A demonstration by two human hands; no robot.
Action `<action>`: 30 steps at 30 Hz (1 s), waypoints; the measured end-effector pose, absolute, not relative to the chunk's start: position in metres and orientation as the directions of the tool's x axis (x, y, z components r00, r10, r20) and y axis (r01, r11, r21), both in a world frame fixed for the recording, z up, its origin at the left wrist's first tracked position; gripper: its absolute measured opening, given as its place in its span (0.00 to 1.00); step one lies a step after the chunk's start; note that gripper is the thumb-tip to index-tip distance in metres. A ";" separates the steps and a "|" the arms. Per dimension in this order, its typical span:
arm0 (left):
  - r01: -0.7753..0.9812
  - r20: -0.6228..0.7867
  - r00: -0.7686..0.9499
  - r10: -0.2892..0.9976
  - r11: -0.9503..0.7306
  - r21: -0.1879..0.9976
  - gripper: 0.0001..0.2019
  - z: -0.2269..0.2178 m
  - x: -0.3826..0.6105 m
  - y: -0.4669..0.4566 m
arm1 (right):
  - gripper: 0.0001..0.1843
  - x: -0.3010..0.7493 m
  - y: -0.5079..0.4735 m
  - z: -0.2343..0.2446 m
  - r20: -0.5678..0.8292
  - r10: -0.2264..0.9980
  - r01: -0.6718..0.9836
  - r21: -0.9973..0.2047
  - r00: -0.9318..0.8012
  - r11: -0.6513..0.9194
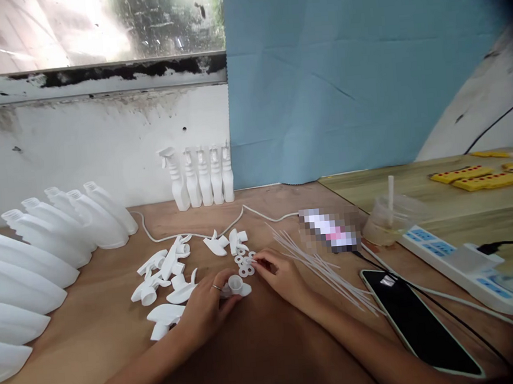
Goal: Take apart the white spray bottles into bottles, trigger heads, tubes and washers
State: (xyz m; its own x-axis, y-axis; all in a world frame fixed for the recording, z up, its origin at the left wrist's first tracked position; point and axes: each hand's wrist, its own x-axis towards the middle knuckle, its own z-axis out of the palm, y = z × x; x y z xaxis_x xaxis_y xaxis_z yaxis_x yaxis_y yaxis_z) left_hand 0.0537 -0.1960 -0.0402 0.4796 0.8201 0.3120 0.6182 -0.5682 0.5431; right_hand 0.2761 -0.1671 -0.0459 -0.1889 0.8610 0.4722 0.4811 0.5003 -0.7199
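Observation:
My left hand (207,307), with a ring on one finger, holds a white spray trigger head (236,285) with its round collar turned up. Beside it, my right hand (285,275) has thumb and fingertips pinched together at the right edge of a small pile of white ring washers (244,271). One washer seems to be between those fingertips, mostly hidden. More white trigger heads (173,259) lie loose left of my left hand. Another trigger head (238,241) rests just behind the washers.
Large white bottles (101,219) without heads line the left side. Several assembled spray bottles (204,178) stand against the wall. To the right are thin white tubes (319,264), a phone (420,321), a blurred lit device (330,230), a plastic cup (381,223), a power strip (453,265) and cables.

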 end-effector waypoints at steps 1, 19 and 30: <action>0.613 0.315 0.478 0.820 -0.568 0.550 0.18 -0.042 0.054 -0.196 | 0.07 0.274 -0.171 -0.042 0.508 0.831 0.451 -0.702 -0.225 0.551; 0.620 0.326 0.509 0.797 -0.602 0.504 0.10 -0.045 0.051 -0.195 | 0.18 0.263 -0.190 -0.036 0.524 0.611 0.384 -0.482 -0.593 0.787; 0.613 0.356 0.551 0.754 -0.656 0.441 0.07 -0.041 0.050 -0.197 | 0.13 0.260 -0.189 -0.042 0.578 0.587 0.414 -0.416 -0.567 0.810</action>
